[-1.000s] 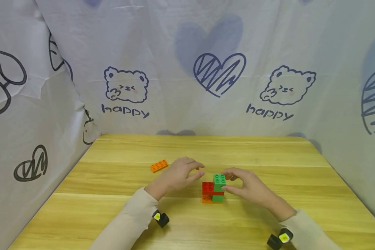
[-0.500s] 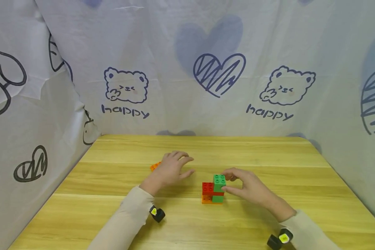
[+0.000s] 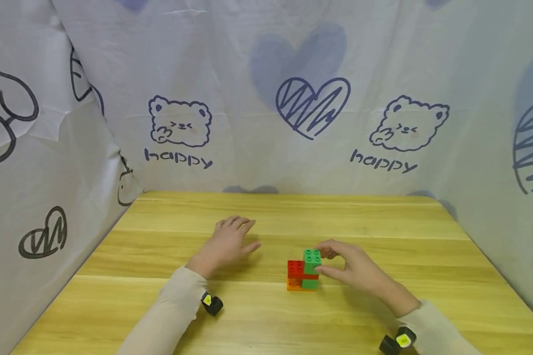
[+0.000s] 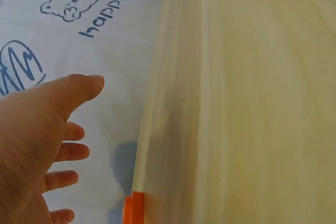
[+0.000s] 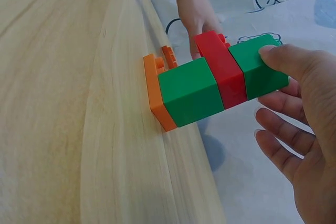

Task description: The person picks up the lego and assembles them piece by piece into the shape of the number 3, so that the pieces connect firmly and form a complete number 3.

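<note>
A small stack of toy building bricks stands on the table, with an orange plate (image 5: 154,90) at the bottom, a lower green brick (image 5: 191,92), a red brick (image 5: 224,72) across it and an upper green brick (image 3: 312,261) on top. My right hand (image 3: 357,264) pinches the upper green brick between thumb and fingers. Left of the stack, my left hand (image 3: 222,246) hovers low over the table with fingers spread and nothing in its grip. A loose orange plate (image 4: 135,208) shows below the fingers in the left wrist view; in the head view that hand hides it.
The wooden table (image 3: 337,320) is bounded at the back and sides by a pale cloth (image 3: 248,138) printed with bears and hearts. A black camera (image 3: 212,303) sits on the left wrist, and another camera (image 3: 397,340) on the right.
My left hand has moved left, away from the stack and over the loose orange plate, which was visible before. The right hand and the stack have stayed in place.
</note>
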Action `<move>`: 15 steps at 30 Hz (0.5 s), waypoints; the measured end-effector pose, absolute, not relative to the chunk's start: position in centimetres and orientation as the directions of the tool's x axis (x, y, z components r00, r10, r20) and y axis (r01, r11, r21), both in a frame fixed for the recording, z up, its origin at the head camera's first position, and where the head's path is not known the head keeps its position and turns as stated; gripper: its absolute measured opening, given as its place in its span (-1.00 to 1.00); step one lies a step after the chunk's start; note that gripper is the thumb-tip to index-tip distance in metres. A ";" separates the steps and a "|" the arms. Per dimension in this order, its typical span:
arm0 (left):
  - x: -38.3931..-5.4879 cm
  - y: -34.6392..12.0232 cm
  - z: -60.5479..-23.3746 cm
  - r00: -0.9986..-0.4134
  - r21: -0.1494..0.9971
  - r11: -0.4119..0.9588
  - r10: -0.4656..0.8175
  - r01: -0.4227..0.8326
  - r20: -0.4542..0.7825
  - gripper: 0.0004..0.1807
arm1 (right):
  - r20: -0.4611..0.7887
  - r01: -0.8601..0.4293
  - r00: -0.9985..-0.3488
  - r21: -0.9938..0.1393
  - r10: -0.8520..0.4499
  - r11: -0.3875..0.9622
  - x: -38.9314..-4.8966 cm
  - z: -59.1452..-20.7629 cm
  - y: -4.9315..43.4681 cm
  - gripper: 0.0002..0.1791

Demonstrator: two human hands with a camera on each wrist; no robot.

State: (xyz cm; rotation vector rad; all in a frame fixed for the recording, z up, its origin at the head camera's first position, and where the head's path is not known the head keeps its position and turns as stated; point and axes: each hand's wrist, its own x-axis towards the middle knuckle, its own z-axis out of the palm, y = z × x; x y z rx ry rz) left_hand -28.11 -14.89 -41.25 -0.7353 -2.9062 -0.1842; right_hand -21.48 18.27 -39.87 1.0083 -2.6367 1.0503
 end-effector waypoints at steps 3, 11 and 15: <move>-28.0 -15.6 -41.6 -0.895 0.093 0.894 0.424 0.439 0.141 -0.26 | 0.350 -0.633 -0.765 -0.567 -0.541 0.528 -21.4 -40.0 18.3 -0.55; -28.1 -17.6 -42.2 -0.937 0.134 0.929 0.334 0.345 0.099 -0.28 | 0.352 -0.634 -0.764 -0.564 -0.540 0.530 -21.3 -40.2 18.4 -0.55; -28.5 -18.3 -42.4 -0.946 0.142 0.937 0.304 0.318 0.115 -0.33 | 0.366 -0.644 -0.758 -0.552 -0.540 0.529 -21.5 -40.1 18.4 -0.56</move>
